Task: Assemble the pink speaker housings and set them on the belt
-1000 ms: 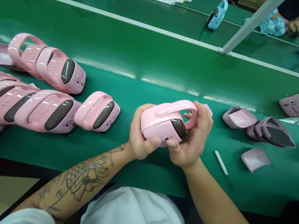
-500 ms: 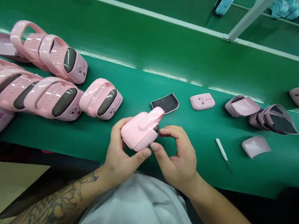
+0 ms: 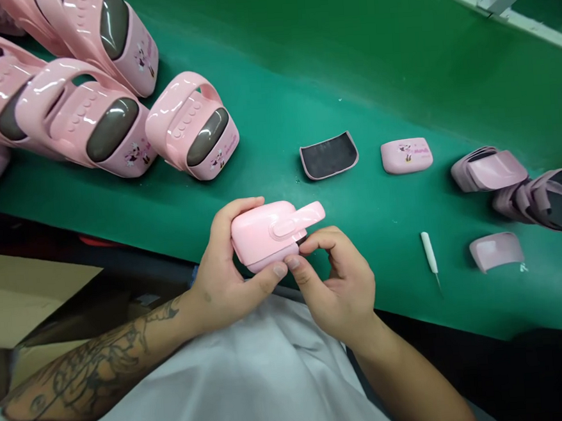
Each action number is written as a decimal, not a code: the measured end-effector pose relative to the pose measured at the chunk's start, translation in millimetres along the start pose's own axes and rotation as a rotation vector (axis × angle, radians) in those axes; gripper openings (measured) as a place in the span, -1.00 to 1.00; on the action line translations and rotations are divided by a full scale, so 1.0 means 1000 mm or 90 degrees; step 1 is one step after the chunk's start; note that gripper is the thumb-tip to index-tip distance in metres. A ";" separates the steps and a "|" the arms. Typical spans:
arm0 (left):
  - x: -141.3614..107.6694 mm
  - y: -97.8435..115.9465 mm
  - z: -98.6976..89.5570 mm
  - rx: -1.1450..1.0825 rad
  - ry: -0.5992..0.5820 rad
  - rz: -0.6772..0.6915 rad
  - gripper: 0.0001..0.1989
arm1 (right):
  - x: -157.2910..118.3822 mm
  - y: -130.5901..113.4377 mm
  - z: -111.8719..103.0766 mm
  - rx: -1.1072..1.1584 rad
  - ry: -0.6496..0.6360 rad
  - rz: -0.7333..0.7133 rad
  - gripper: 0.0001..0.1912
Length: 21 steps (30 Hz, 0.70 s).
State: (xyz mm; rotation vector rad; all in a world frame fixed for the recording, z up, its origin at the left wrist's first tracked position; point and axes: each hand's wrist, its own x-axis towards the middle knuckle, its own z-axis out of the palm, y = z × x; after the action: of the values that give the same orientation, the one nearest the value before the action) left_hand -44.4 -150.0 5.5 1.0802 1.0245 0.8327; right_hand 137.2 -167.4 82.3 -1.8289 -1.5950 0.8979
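Note:
My left hand (image 3: 230, 272) is wrapped round a small pink plastic housing with a loop handle (image 3: 266, 234), its thumb along the near side. The housing lies tilted on its side, handle towards the right. At its right end my right hand (image 3: 336, 280) pinches the lower edge between thumb and forefinger, beside a sliver of dark window. What lies under those fingertips is hidden. Beyond my hands, a curved pink cover with a dark lining (image 3: 329, 157) lies on the green bench. Right of it sits a pink printed cover (image 3: 407, 155).
Several similar pink housings with dark windows (image 3: 112, 129) stand at the left of the bench (image 3: 267, 154). To the right are a thin white-handled pick (image 3: 429, 253), a single curved cover (image 3: 496, 251) and stacked covers (image 3: 494, 170). A metal frame (image 3: 492, 6) crosses the far right corner.
The view has shifted down and closer to the bench. The housing has turned slightly flatter in my left hand, and my right fingertips have closed against its end.

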 end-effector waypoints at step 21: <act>-0.003 0.005 0.021 -0.102 0.148 -0.059 -0.34 | 0.002 -0.013 0.005 0.054 0.082 0.422 -0.10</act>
State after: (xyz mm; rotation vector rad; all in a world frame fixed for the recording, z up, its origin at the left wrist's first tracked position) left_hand -25.8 -157.7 13.8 0.8077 1.1716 0.9629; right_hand 124.8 -163.1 88.9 -2.3397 -0.8500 1.0673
